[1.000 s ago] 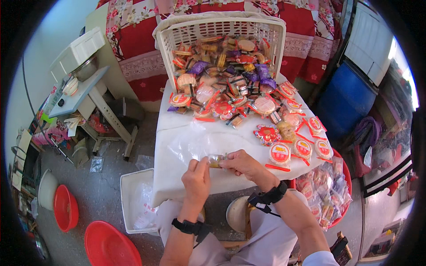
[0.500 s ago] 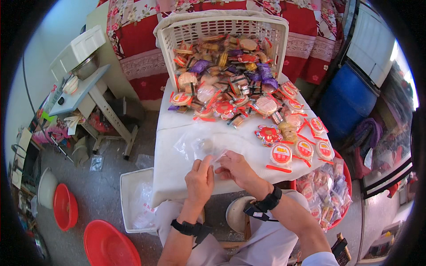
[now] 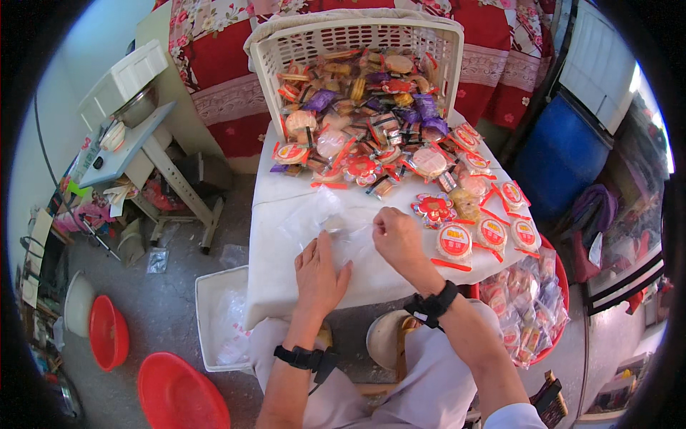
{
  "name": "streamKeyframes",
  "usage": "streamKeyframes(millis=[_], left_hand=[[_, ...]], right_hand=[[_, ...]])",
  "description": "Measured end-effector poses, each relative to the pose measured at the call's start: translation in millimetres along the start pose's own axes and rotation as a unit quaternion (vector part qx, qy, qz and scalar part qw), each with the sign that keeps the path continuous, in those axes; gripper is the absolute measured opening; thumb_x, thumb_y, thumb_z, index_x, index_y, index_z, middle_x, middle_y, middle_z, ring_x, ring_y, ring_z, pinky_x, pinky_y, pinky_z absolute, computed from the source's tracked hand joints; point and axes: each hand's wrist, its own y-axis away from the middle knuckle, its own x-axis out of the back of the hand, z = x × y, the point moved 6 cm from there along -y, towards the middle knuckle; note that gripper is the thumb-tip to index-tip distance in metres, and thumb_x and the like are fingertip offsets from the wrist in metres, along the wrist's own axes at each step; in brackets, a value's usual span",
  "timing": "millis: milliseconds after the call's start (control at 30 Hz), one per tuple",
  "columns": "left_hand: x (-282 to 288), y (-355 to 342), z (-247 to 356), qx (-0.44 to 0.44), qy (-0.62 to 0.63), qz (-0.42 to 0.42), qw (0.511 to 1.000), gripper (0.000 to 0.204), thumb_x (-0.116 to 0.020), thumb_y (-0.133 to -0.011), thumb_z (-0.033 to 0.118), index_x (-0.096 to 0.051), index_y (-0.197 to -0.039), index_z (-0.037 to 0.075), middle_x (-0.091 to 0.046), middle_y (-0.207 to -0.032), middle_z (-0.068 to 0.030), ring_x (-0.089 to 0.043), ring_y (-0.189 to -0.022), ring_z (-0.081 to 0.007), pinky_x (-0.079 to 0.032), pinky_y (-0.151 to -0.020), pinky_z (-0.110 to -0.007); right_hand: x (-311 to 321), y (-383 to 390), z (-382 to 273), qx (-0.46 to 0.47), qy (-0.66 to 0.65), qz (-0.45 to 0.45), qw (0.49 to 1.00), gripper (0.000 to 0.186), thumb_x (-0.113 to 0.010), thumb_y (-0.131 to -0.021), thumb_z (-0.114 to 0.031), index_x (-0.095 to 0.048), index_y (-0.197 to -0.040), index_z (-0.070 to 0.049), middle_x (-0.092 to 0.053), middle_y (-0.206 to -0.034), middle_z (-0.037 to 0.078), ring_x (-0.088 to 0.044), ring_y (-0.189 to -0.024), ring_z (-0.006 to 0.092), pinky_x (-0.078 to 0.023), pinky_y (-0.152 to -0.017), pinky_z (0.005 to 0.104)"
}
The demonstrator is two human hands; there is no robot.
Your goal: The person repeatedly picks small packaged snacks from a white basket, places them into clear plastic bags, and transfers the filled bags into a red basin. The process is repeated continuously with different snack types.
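A clear plastic bag (image 3: pixel 312 214) lies on the white-covered table (image 3: pixel 286 282), with a small pale round thing near its middle that I cannot make out. My left hand (image 3: pixel 319 277) rests at the bag's near edge, fingers stretched out and thumb apart. To the right, my right hand (image 3: pixel 399 240) is closed in a pinch; clear film runs up to its fingers, which seem to hold the bag's edge. Just right of that hand are a red flower-shaped packet (image 3: pixel 433 209) and a round wrapped cake (image 3: pixel 454 242) with a red label.
A tipped white basket (image 3: pixel 357 32) spills many small wrapped snacks over the table's far half. More round wrapped cakes (image 3: pixel 492 233) lie at the right edge. Below stand a red tub (image 3: pixel 559 314) of filled bags and a white bin (image 3: pixel 214 322) holding plastic bags.
My hands have moved apart: the right went right and farther up the table, the left slightly left. The left fingers have straightened from their pinch, and the bag lies flatter.
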Motion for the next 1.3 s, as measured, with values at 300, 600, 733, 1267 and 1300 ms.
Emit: streamKeyframes(millis=[300,600,733,1267,1300], left_hand=[[7.8,2.5,3.6,-0.047,0.021,0.090,0.995,0.051,-0.060,-0.086,0.013,-0.047,-0.133,0.000,-0.051,-0.133,-0.0223,-0.045,-0.121,-0.0413,-0.038,-0.099,-0.051],[21.7,4.8,17.2,-0.101,0.120,0.070,0.985,0.038,-0.052,-0.091,0.006,-0.056,-0.128,0.001,-0.054,-0.129,-0.0202,-0.049,-0.113,-0.0414,-0.043,-0.097,-0.046],[20.0,6.3,18.9,-0.103,0.130,0.060,0.984,0.040,-0.051,-0.092,0.007,-0.054,-0.131,0.001,-0.054,-0.130,-0.0218,-0.050,-0.113,-0.0419,-0.043,-0.098,-0.047],[28.7,17.0,15.6,-0.034,0.021,0.109,0.993,0.039,-0.058,-0.087,0.007,-0.055,-0.125,0.001,-0.058,-0.114,-0.0199,-0.054,-0.101,-0.0407,-0.048,-0.083,-0.048],[28.1,17.2,17.9,-0.042,0.024,0.105,0.993,0.038,-0.058,-0.087,0.007,-0.055,-0.124,0.001,-0.058,-0.113,-0.0196,-0.054,-0.101,-0.0403,-0.047,-0.083,-0.047]], right_hand=[[24.1,42.5,-51.3,0.182,-0.018,-0.052,0.982,0.004,-0.062,-0.077,-0.005,-0.060,-0.079,-0.003,-0.059,-0.080,0.014,-0.060,-0.073,0.0346,-0.050,-0.063,0.0431],[-40.8,50.2,-61.6,0.266,0.049,-0.196,0.942,0.016,-0.061,-0.077,-0.018,-0.064,-0.086,-0.006,-0.063,-0.092,0.013,-0.060,-0.087,0.0318,-0.046,-0.081,0.0470],[-43.7,37.4,-58.7,0.307,-0.039,-0.122,0.943,0.017,-0.062,-0.077,-0.020,-0.063,-0.087,-0.006,-0.063,-0.091,0.014,-0.059,-0.089,0.0336,-0.045,-0.081,0.0483],[29.4,-42.2,0.4,0.077,-0.020,0.075,0.994,0.020,-0.061,-0.088,-0.017,-0.067,-0.080,0.001,-0.059,-0.063,0.020,-0.062,-0.054,0.0284,-0.046,-0.053,0.0414],[15.3,-55.4,22.3,-0.008,0.039,-0.003,0.999,0.023,-0.061,-0.088,-0.022,-0.068,-0.096,-0.002,-0.066,-0.084,0.021,-0.066,-0.076,0.0318,-0.050,-0.068,0.0443]])
